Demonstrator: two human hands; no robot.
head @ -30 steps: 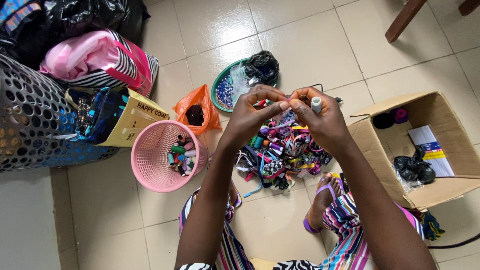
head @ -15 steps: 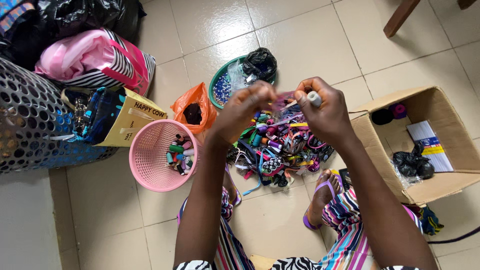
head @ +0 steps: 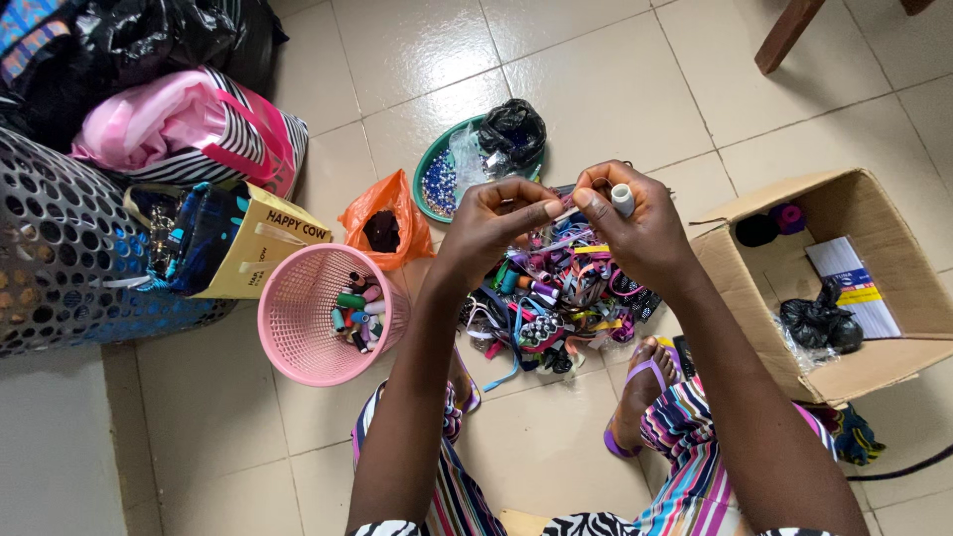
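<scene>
My right hand (head: 635, 228) holds a small white thread spool (head: 622, 200) between thumb and fingers. My left hand (head: 496, 223) is pinched, its fingertips touching the right hand's fingertips; a thin strand seems to be held between them, too fine to see well. Both hands hover over a pile of colourful ribbons, spools and trims (head: 556, 303) on the tiled floor. A pink mesh basket (head: 298, 328) holding several thread spools stands left of the pile.
An open cardboard box (head: 754, 288) with a black bag and a booklet sits at right. A green plate (head: 429, 177) of beads, an orange bag (head: 392, 213), a yellow paper bag (head: 268, 233), a perforated grey basket (head: 50, 238) and a striped pink bag (head: 199, 124) are around.
My left hand pulled away to the left from my right hand half a second ago, then came back; the fingertips now meet again. The spool stays in my right hand.
</scene>
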